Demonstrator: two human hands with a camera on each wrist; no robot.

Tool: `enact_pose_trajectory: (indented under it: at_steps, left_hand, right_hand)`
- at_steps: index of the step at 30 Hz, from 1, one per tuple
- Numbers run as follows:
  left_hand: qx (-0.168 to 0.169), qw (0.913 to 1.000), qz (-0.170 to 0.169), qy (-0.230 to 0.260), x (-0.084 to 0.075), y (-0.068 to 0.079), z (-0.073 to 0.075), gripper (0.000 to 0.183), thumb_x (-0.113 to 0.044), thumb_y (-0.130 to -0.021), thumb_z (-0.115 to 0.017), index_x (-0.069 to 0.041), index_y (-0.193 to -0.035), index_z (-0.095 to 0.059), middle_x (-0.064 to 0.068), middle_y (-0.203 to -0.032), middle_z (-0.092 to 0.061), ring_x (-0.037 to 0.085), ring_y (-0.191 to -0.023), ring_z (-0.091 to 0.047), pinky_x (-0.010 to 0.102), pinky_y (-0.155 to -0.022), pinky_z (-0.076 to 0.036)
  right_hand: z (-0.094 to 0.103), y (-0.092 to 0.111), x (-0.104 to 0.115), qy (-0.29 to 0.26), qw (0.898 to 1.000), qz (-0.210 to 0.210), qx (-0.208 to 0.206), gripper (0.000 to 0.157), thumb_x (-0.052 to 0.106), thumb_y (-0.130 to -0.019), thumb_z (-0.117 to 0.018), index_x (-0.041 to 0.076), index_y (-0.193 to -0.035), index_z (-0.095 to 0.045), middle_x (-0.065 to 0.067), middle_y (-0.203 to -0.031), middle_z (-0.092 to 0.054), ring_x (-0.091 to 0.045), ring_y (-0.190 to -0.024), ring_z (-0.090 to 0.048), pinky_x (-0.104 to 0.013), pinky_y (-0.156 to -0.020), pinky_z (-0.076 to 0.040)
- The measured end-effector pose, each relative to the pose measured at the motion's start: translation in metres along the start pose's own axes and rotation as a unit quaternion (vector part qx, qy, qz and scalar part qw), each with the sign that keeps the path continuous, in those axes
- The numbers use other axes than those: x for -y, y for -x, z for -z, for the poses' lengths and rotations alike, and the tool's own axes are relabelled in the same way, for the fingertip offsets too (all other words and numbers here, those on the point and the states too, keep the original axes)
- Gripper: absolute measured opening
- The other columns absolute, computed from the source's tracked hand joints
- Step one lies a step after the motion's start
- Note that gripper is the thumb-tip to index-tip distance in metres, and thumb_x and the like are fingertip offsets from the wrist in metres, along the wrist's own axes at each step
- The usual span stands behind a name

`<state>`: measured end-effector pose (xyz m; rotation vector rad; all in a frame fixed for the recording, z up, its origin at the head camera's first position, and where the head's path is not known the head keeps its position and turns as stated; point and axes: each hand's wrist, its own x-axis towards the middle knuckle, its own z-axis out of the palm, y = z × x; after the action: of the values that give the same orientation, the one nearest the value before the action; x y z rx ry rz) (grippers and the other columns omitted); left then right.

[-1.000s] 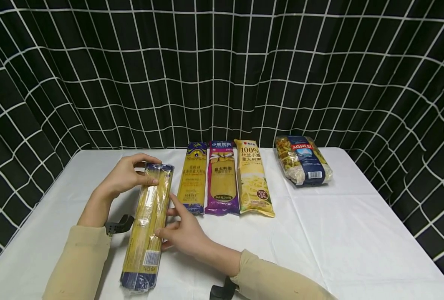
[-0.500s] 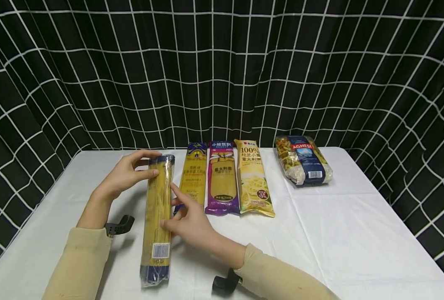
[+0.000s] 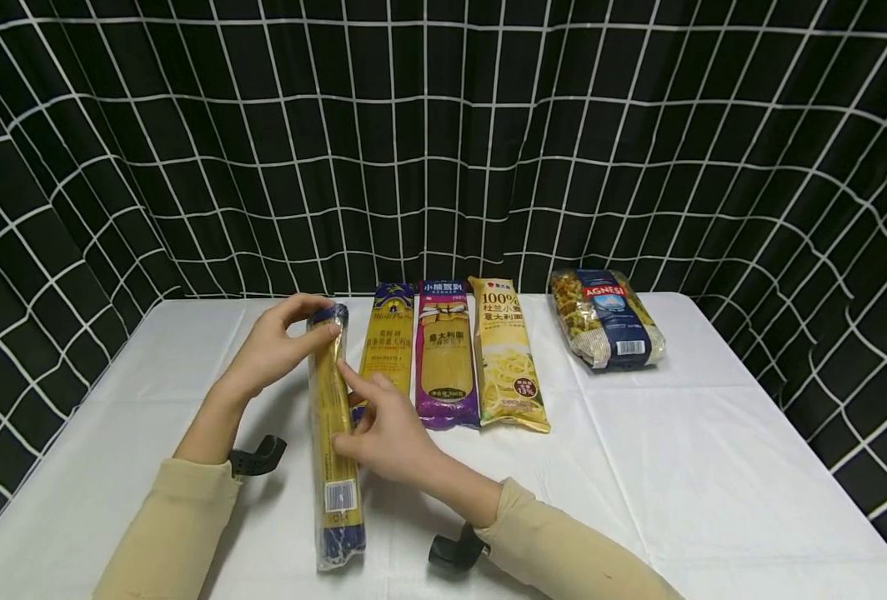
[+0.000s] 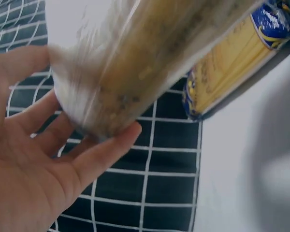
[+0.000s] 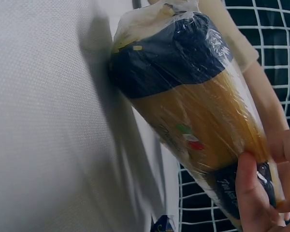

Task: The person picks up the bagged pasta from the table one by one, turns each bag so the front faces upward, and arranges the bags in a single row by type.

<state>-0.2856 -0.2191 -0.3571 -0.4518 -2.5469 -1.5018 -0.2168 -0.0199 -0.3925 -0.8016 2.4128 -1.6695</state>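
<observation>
A long clear-wrapped spaghetti pack (image 3: 331, 408) with dark blue ends is tilted on its side, a narrow face with a barcode towards the head camera. At its far end my left hand (image 3: 274, 346) grips it, thumb on the near face and fingers behind. My right hand (image 3: 398, 437) holds its right edge around the middle, thumb in front. In the right wrist view the wrapped spaghetti pack (image 5: 198, 116) shows a blue band and a small green-white-red mark. The left wrist view shows its end, blurred, by my left thumb (image 4: 108, 152).
Three flat pasta packs lie in a row: a yellow-and-blue one (image 3: 388, 342), partly covered by my right hand, a purple one (image 3: 446, 358) and a cream one (image 3: 507, 358). Further right lies a bulkier Agnesi pasta bag (image 3: 607, 319). A black gridded curtain (image 3: 443, 150) encloses the white table (image 3: 676, 492).
Both hands have shifted the spaghetti pack to the right and turned it about its length, from its broad face to a narrow side. The other packs lie where they were.
</observation>
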Motion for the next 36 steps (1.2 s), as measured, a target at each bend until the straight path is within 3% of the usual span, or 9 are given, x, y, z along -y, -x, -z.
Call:
enact_pose_trajectory:
  at_steps: [5, 12, 15, 20, 25, 32, 36]
  left_hand:
    - [-0.016, 0.9997, -0.007, -0.017, -0.003, 0.000, -0.006, 0.040, -0.032, -0.085, -0.071, -0.016, -0.120, -0.060, 0.004, -0.119, -0.061, 0.025, -0.121, -0.049, 0.052, -0.102, -0.036]
    - [-0.027, 0.9989, -0.010, 0.037, -0.022, 0.007, -0.002, 0.035, -0.009, -0.084, -0.071, -0.005, -0.117, -0.062, 0.014, -0.117, -0.062, 0.029, -0.121, -0.051, 0.051, -0.100, -0.039]
    - [-0.024, 0.9984, -0.008, 0.050, -0.028, 0.010, 0.003, 0.033, -0.004, -0.083, -0.070, -0.001, -0.116, -0.062, 0.016, -0.115, -0.062, 0.030, -0.120, -0.052, 0.050, -0.097, -0.041]
    - [-0.010, 0.9971, -0.016, 0.074, -0.018, 0.008, 0.010, 0.034, -0.007, -0.083, -0.072, -0.002, -0.115, -0.062, 0.012, -0.112, -0.063, 0.026, -0.119, -0.053, 0.045, -0.097, -0.040]
    - [-0.002, 0.9947, -0.024, 0.100, -0.002, 0.003, 0.012, 0.035, -0.011, -0.082, -0.074, -0.003, -0.114, -0.062, 0.006, -0.109, -0.063, 0.019, -0.117, -0.054, 0.040, -0.098, -0.039]
    - [0.006, 0.9905, -0.050, 0.128, 0.003, 0.001, 0.013, 0.033, -0.008, -0.082, -0.074, -0.001, -0.112, -0.061, 0.005, -0.110, -0.062, 0.017, -0.117, -0.054, 0.044, -0.106, -0.034]
    - [0.011, 0.9898, -0.053, 0.132, 0.003, 0.002, 0.014, 0.033, -0.008, -0.083, -0.073, -0.002, -0.113, -0.061, 0.005, -0.111, -0.061, 0.017, -0.117, -0.054, 0.042, -0.105, -0.035]
  right_hand:
    - [0.000, 0.002, 0.003, 0.030, 1.000, -0.002, 0.002, 0.092, 0.002, -0.070, -0.076, 0.023, -0.148, -0.032, -0.004, -0.097, -0.046, -0.009, -0.064, -0.056, -0.023, -0.057, -0.054]
    - [-0.002, 0.001, 0.001, 0.014, 1.000, 0.001, 0.015, 0.090, 0.011, -0.072, -0.079, 0.024, -0.148, -0.032, -0.006, -0.099, -0.045, -0.006, -0.071, -0.058, -0.021, -0.064, -0.052]
    - [-0.001, -0.001, 0.000, 0.001, 1.000, 0.009, 0.014, 0.082, 0.017, -0.077, -0.077, 0.027, -0.147, -0.035, -0.004, -0.104, -0.047, -0.007, -0.075, -0.060, -0.022, -0.066, -0.051]
    - [0.000, -0.003, -0.006, -0.088, 0.996, 0.006, -0.031, 0.057, 0.016, -0.088, -0.067, 0.028, -0.140, -0.047, -0.005, -0.111, -0.052, -0.016, -0.084, -0.061, -0.032, -0.067, -0.057]
    - [-0.004, -0.005, -0.015, -0.160, 0.984, -0.029, -0.071, 0.054, 0.007, -0.091, -0.059, 0.024, -0.140, -0.047, -0.012, -0.117, -0.051, -0.025, -0.091, -0.060, -0.043, -0.069, -0.057]
    - [-0.014, -0.003, -0.022, -0.222, 0.969, -0.102, -0.034, 0.051, 0.016, -0.097, -0.054, 0.028, -0.144, -0.039, -0.010, -0.121, -0.056, -0.022, -0.089, -0.065, -0.046, -0.071, -0.056]
    - [-0.017, -0.002, -0.024, -0.252, 0.960, -0.121, -0.015, 0.050, 0.022, -0.097, -0.053, 0.028, -0.145, -0.038, -0.008, -0.116, -0.062, -0.020, -0.084, -0.066, -0.043, -0.068, -0.057]
